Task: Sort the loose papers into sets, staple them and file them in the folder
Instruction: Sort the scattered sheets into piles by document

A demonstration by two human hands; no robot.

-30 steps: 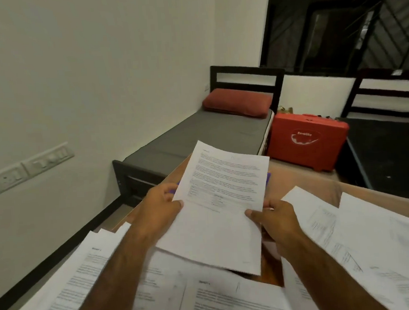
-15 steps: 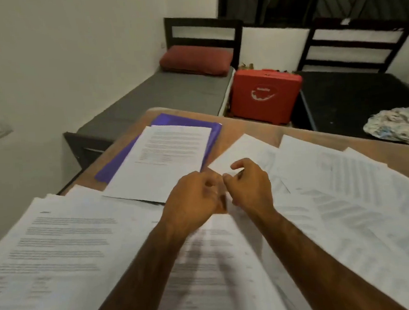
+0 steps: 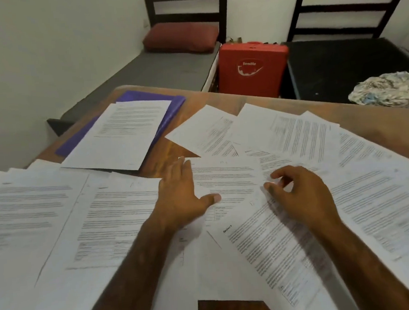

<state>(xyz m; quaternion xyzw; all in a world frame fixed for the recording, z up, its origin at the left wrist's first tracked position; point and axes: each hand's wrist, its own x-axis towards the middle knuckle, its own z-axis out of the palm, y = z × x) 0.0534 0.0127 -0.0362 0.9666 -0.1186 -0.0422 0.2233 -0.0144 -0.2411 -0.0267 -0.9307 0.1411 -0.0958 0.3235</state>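
Left hand (image 3: 180, 197): your fingers (image 3: 182, 168) lie straight and flat with the thumb spread wide, gripping nothing. They press on the middle sheet (image 3: 227, 177), probably to stop it sliding while the other hand works.
Right hand (image 3: 303, 196): the fingers (image 3: 279, 172) are loosely curled and the thumb stands apart from the forefinger. No page is caught between them that can be seen. The hand looks poised to nip a corner.
Under the right hand: the sheet headed "Section 5" (image 3: 265, 242) lies askew over its neighbours (a heading like that is what you sort by).
Loose papers (image 3: 294, 134): these are fanned across the table (image 3: 174, 149), overlapping, text up, so each heading can be read without lifting.
Single sheet (image 3: 124, 133): it lies on the folder, apart from the spread. I judge it to be the start of a set kept out of the muddle.
Folder (image 3: 141, 96): purple and closed flat at the far left of the table, beyond both hands and within reach for filing.
Stage: sorting, by my judgement, with stapling and filing not yet begun.
Risk: blurred print and slick stacked pages mean one pull may drag two.
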